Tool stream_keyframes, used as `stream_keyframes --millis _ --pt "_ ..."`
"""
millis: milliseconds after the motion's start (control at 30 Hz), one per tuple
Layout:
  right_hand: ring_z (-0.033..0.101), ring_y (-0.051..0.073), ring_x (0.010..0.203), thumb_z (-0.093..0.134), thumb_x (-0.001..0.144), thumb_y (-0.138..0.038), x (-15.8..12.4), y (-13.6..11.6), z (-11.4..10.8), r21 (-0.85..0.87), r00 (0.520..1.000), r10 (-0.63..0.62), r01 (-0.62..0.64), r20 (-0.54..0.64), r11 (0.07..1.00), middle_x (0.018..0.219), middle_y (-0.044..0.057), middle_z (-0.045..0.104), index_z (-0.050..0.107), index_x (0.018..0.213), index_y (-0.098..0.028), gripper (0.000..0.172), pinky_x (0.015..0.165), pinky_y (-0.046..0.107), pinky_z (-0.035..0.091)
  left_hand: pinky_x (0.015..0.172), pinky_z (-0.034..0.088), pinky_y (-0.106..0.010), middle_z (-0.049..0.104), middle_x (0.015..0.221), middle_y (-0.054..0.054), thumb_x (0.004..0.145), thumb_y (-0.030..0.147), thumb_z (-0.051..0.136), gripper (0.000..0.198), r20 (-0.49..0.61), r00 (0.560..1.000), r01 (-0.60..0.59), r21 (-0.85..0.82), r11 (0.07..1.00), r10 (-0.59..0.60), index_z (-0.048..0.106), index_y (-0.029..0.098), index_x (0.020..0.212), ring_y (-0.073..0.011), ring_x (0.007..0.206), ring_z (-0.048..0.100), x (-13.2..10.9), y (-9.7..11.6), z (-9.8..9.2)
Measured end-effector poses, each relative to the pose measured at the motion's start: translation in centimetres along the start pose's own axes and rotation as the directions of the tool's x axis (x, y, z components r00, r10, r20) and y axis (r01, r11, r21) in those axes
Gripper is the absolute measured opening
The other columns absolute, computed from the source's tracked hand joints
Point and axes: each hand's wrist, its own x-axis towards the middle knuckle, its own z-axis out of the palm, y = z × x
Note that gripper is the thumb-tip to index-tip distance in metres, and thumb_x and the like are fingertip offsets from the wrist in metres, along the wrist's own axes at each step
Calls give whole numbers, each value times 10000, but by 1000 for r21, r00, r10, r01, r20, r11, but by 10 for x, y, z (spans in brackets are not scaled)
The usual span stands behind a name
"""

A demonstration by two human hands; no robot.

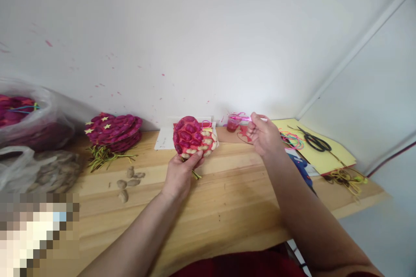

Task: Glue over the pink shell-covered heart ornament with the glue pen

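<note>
My left hand (186,170) is closed on the lower edge of a round peanut craft piece (191,136), its thumb on the front. Most of its peanuts are painted magenta; those along the lower right are bare tan, on a red backing. My right hand (261,133) grips a pink paintbrush (242,118), whose tip is over a small clear cup of red-pink paint (232,127). How far the tip reaches into the cup I cannot tell. Yellowish strings hang below the craft piece, partly hidden by my left hand.
Several loose peanuts (133,182) lie at left, near a stack of magenta peanut pieces (113,131) with yellow stars. Plastic bags (55,112) stand farther left. At right are black scissors (314,141), yellow paper (341,155), coloured cords (292,140) and a blue tool (302,167). A paint-spotted wall stands behind.
</note>
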Motion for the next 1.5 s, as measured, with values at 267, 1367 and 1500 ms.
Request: stream_keyframes --millis 267,1367,1500 --pt "462 88 557 761 836 -487 -49 7 22 -16 980 -153 156 126 988 622 -67 527 601 857 -225 307 549 240 386 762 591 -265 768 861 -97 539 335 971 418 39 999 33 53 998 -36 758 96 808 -156 765 701 0 -5 -3" --pt "641 130 714 641 955 -276 -66 -1 19 -405 758 -536 651 371 642 819 0 696 632 945 -227 50 642 259 500 685 547 -309 761 757 -89 767 603 767 478 216 964 -254 560 788 157 723 136 861 -203 678 692 -17 -4 -4" --pt "634 124 710 645 952 -265 -65 -1 18 -416 743 -571 669 348 616 808 -1 692 636 938 -212 55 631 250 487 706 547 -323 760 758 -87 794 590 741 459 224 962 -259 588 766 154 719 135 850 -210 699 698 -14 -6 -7"
